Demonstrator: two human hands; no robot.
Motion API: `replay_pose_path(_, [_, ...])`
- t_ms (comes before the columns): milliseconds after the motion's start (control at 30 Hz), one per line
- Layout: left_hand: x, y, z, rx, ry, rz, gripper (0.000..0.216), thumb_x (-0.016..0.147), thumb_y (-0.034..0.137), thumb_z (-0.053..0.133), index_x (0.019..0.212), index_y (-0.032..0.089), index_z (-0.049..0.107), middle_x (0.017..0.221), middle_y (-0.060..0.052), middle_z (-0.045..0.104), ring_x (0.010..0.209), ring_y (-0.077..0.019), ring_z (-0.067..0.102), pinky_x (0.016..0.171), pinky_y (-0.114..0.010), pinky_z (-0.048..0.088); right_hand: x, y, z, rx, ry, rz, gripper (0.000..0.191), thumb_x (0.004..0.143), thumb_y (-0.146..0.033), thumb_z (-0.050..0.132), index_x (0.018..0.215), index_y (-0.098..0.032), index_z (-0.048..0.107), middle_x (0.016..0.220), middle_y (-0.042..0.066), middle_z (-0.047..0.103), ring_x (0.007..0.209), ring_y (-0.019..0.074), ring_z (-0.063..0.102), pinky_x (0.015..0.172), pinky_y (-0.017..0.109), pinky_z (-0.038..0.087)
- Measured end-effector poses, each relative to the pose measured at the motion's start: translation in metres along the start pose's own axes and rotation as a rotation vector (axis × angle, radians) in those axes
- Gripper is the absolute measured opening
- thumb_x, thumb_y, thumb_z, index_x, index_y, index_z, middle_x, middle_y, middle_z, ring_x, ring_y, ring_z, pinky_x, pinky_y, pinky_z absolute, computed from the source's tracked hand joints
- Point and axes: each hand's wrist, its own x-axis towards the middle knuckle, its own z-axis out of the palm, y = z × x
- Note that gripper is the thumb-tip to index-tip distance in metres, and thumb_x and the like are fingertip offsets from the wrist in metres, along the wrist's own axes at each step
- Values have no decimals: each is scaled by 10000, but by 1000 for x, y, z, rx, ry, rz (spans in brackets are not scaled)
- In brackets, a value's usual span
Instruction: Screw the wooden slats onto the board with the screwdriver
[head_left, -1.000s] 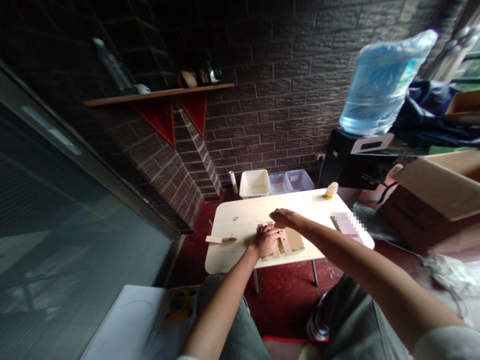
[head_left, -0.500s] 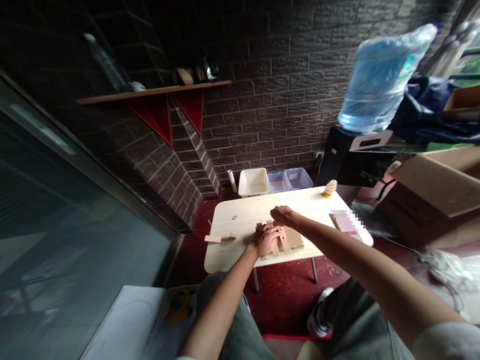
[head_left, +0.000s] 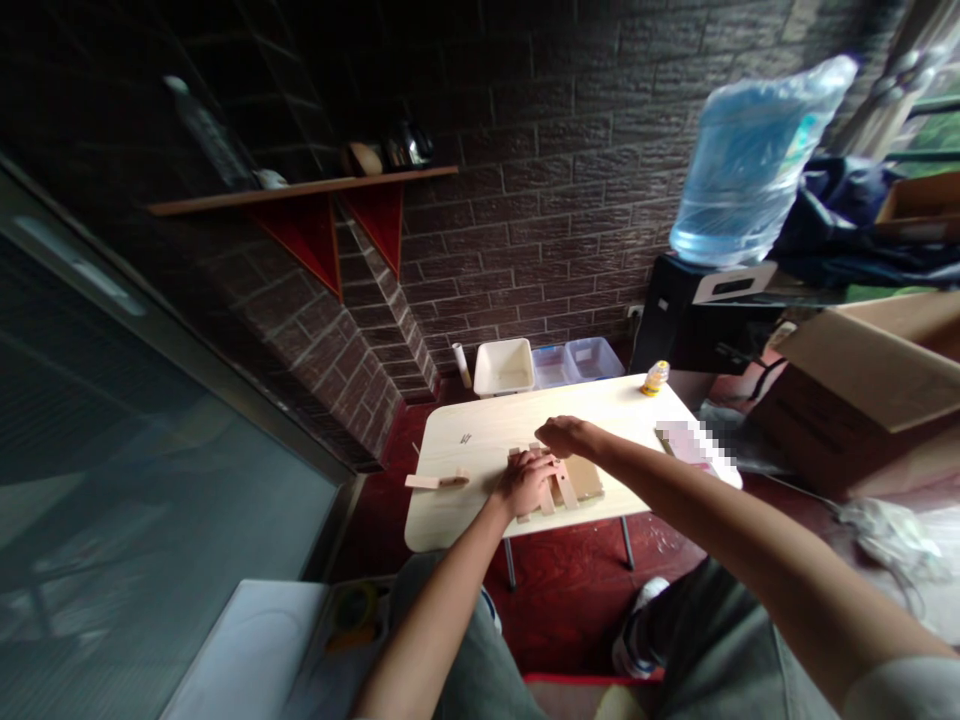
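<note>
From my remote seat I watched both bare hands meet over a small assembly of pale wooden slats (head_left: pixel 568 487). It lay on a light wooden low table (head_left: pixel 480 435), close to the near edge and a little right of its middle. The slats' long axis ran from the near edge away towards the brick wall, leaning slightly, with a tan flat panel under them on the right.

The left hand (head_left: pixel 525 480) lay palm down on the left, near part of the slats, in contact with them. Its fingers looked loosely curled rather than spread, but at that size I could not tell whether they gripped a slat or only pressed on it. The right hand (head_left: pixel 564 436) sat knuckles up at the far end of the assembly, fingers bent downward. I could not tell whether they pinched anything. So the assembly lay directly beneath both hands, left hand nearer to me, right hand farther along the slats.

A loose pale wooden strip (head_left: pixel 437 481) overhung the table's left edge, apart from the hands. A small yellow bottle (head_left: pixel 655 378) stood at the far right corner. Beyond the table a white plastic tub (head_left: pixel 505 366) sat on the floor against the wall.
</note>
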Motion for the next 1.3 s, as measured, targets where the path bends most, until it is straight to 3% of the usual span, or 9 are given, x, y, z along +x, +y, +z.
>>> replay_pose_path(67, [0, 1, -1, 3, -1, 7, 518, 833, 106, 516, 1281, 343, 622, 1354, 0, 597, 1167, -254, 514, 1053, -457, 358, 0, -4, 3, -11, 34, 9, 214, 873, -172, 600, 1037, -72, 694, 1025, 187, 704, 952, 285, 659, 793, 365, 502])
replay_pose_path(233, [1, 3, -2, -1, 2, 5, 518, 821, 92, 519, 1278, 310, 633, 1292, -29, 635, 1171, -263, 515, 1055, -457, 357, -3, -13, 6, -29, 94, 14, 208, 829, -156, 602, 982, -94, 727, 974, 171, 733, 898, 284, 674, 727, 314, 460])
replay_pose_path(500, [0, -1, 2, -16, 32, 34, 515, 837, 106, 514, 1286, 336, 616, 1329, 3, 615, 1237, -252, 483, 1082, -457, 346, -9, -15, -6, -82, 164, 51, 278, 874, -111, 472, 965, -65, 731, 960, 180, 736, 886, 261, 671, 669, 296, 447])
replay_pose_path(1100, [-2, -3, 10, -31, 42, -26, 502, 831, 116, 508, 1254, 354, 640, 1370, 18, 587, 1228, -248, 478, 1086, -469, 351, -2, -16, -26, -76, -5, 125, 230, 791, -160, 661, 964, -31, 738, 931, 223, 742, 847, 270, 713, 660, 284, 519])
replay_pose_path(1300, [-2, 1, 1, -14, 32, -5, 519, 817, 102, 510, 1258, 342, 641, 1300, -7, 633, 1239, -265, 473, 1068, -482, 360, 8, -9, -22, -44, -128, 35, 330, 656, -177, 808, 959, -74, 729, 865, 124, 748, 772, 228, 693, 624, 257, 516])
